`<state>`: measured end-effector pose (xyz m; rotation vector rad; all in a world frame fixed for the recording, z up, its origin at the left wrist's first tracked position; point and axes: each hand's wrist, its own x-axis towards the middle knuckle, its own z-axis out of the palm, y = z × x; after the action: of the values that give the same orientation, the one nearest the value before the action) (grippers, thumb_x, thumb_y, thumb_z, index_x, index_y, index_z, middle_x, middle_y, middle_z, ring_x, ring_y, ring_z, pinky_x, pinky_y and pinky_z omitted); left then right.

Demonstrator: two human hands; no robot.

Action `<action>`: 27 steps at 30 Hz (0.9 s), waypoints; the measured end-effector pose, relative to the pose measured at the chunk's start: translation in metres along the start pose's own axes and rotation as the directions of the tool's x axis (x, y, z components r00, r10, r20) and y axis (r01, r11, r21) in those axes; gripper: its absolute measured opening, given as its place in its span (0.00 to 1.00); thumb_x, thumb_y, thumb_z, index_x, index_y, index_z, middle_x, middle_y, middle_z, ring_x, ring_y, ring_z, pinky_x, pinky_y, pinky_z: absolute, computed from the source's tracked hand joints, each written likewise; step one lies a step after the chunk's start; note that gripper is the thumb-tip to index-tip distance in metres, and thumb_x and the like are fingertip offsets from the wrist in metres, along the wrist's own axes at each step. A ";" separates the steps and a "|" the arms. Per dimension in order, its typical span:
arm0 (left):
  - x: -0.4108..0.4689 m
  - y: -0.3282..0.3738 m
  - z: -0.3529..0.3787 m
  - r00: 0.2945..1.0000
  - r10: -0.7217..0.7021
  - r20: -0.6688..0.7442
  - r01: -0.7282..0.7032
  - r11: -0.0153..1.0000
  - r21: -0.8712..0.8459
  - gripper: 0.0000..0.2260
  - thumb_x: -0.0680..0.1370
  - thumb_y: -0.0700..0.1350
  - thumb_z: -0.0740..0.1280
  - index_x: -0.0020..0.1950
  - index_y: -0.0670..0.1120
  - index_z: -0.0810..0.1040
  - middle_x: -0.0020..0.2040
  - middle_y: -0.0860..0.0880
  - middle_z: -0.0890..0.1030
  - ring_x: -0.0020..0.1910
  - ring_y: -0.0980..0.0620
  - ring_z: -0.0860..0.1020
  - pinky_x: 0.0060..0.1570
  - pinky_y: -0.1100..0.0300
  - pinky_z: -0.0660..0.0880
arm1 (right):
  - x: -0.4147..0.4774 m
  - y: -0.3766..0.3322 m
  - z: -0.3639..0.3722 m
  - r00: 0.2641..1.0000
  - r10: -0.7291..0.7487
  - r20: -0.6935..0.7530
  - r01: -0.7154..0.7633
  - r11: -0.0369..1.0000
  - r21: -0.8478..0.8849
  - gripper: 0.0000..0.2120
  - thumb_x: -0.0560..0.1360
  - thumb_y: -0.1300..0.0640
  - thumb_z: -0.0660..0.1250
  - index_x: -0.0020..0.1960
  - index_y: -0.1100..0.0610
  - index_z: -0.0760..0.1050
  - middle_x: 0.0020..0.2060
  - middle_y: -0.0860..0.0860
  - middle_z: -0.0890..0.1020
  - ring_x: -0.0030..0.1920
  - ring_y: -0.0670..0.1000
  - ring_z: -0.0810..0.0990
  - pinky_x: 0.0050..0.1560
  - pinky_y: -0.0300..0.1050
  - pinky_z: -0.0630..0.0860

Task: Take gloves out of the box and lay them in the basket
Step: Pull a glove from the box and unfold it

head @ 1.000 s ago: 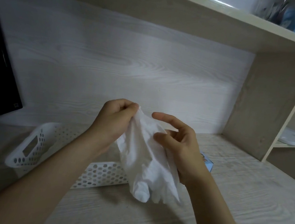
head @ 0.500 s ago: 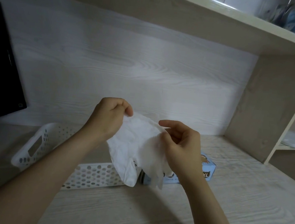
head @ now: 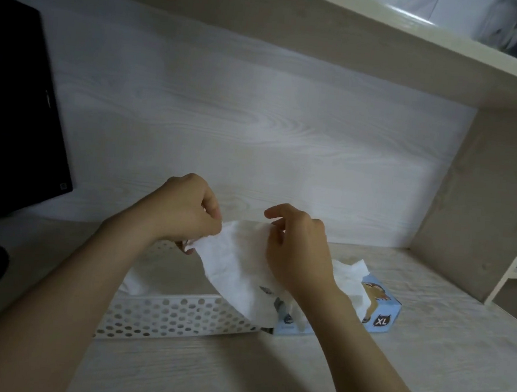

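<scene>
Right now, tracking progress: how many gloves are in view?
3: a held glove between the left hand and right hand over the basket; a second glove poking from the box; a white piece, likely a glove, lying in the basket. More may hide in the box.

Only legible text: "XL", white letters on a black cat-head badge, printed on the near side face of the light-blue box, right of centre. Box top carries a printed animal picture; any lettering there is covered or too blurred to read. Small pale sticker at the lower right corner of the black monitor, far left: too small to read
</scene>
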<state>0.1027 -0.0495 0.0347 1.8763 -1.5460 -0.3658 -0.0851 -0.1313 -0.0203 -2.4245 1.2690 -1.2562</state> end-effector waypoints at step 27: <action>0.013 -0.064 -0.008 0.810 -0.484 0.331 0.293 0.823 0.487 0.30 0.79 0.35 0.74 0.78 0.42 0.65 0.57 0.41 0.80 0.37 0.45 0.83 0.50 0.46 0.85 | 0.047 -0.024 0.063 0.838 -0.210 0.504 0.310 0.943 -0.122 0.27 0.78 0.74 0.66 0.70 0.51 0.78 0.55 0.53 0.82 0.50 0.49 0.80 0.50 0.43 0.77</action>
<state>0.1588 -0.0544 0.0015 2.6158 -1.5886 -0.7488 -0.0103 -0.1661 -0.0212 -2.8790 0.9759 -0.5015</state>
